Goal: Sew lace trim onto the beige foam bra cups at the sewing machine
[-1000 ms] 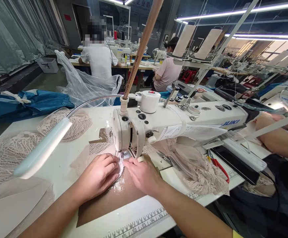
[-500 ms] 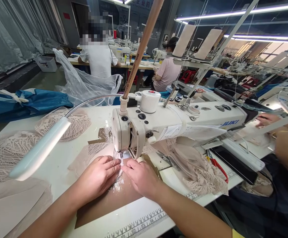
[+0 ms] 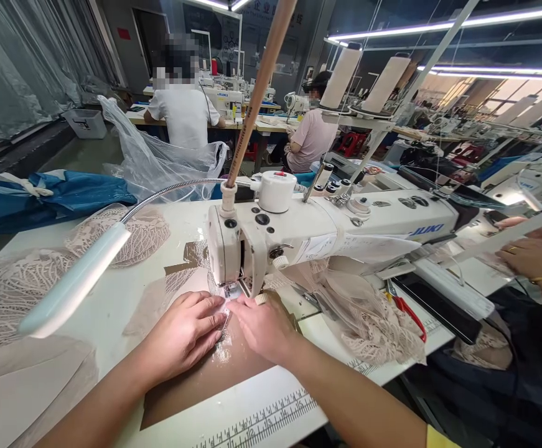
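A white Juki sewing machine [image 3: 327, 233] stands across the table. My left hand [image 3: 184, 333] lies palm down on a small piece of pale lace [image 3: 225, 339] just in front of the needle, fingers curled a little and pressing it flat. My right hand [image 3: 264, 326] rests beside it, fingertips meeting the left hand's at the lace under the presser foot [image 3: 231, 290]. A ring shows on one right finger. The lace sits on a brown sheet [image 3: 205, 379] on the table.
A gooseneck lamp [image 3: 72, 280] reaches over the left of the table. Lace pieces [image 3: 14, 292] are piled left, more lace [image 3: 373, 323] and red-handled scissors [image 3: 408, 311] right. Another person's hands [image 3: 529, 255] work at far right. Two seated people are behind.
Both my hands have slid slightly toward the needle with the lace. The person at the far right has drawn the forearm back, and the hands now show.
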A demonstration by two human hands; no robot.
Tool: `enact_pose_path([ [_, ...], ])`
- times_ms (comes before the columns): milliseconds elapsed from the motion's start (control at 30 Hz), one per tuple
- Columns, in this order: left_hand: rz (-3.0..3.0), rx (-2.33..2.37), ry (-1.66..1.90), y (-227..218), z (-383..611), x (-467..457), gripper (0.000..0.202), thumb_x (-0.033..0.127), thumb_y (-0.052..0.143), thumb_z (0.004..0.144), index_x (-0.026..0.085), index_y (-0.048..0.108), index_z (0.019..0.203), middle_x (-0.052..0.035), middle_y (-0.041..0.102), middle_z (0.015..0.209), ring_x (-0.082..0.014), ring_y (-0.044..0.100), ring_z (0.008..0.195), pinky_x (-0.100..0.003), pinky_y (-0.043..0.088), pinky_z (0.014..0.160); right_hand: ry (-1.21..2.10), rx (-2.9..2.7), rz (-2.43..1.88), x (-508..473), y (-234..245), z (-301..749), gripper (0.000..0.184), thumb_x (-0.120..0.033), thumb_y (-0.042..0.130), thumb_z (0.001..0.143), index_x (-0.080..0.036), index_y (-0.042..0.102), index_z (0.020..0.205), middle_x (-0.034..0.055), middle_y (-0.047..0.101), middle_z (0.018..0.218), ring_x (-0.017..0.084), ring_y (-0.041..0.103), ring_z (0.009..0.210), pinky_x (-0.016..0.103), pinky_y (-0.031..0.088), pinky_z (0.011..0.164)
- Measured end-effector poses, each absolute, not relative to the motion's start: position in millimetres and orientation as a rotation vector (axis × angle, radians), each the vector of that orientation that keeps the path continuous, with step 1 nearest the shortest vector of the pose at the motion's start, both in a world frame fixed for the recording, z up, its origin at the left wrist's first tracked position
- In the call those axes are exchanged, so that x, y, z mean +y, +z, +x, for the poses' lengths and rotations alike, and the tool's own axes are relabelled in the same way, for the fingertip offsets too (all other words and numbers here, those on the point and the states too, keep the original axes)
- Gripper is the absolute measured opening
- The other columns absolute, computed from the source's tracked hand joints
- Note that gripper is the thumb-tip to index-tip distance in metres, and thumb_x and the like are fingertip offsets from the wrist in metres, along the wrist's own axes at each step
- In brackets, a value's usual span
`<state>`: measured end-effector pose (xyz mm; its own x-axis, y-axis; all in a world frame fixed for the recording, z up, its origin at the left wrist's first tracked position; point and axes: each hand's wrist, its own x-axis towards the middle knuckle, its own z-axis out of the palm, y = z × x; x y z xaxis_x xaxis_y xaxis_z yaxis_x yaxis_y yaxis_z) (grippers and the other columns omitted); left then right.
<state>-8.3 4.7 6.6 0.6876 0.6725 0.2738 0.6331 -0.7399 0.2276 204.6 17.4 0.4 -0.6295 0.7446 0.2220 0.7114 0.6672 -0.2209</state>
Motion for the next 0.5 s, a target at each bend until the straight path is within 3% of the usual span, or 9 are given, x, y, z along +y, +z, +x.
enact_pose_path([
  [267, 2.810, 1.060, 0.547, 8.6, -2.3, 1.9, 0.026, 0.022, 0.046, 0.095, 0.018, 0.067, 0.111, -0.0079, 0.068, 0.116, -0.0243, 0.058, 0.098, -0.042, 0.049, 0.083, 0.163, -2.667, -1.032, 14.1, -1.9, 212.0, 0.024, -0.011, 0.053, 0.083, -0.018, 0.066, 0.103, 0.0030, 0.060, 0.085, 0.018, 0.048, 0.078, 0.032, 0.031, 0.076],
  [500, 2.813, 1.096, 0.589, 3.9, -6.6, 7.0, 0.027, 0.020, 0.047, 0.094, 0.017, 0.067, 0.112, -0.0092, 0.069, 0.117, -0.0267, 0.057, 0.101, -0.043, 0.049, 0.085, 0.208, -2.680, -1.084, 15.3, 1.7, 207.2, 0.021, -0.012, 0.050, 0.086, -0.018, 0.066, 0.099, 0.0034, 0.060, 0.085, 0.017, 0.047, 0.075, 0.030, 0.031, 0.068],
])
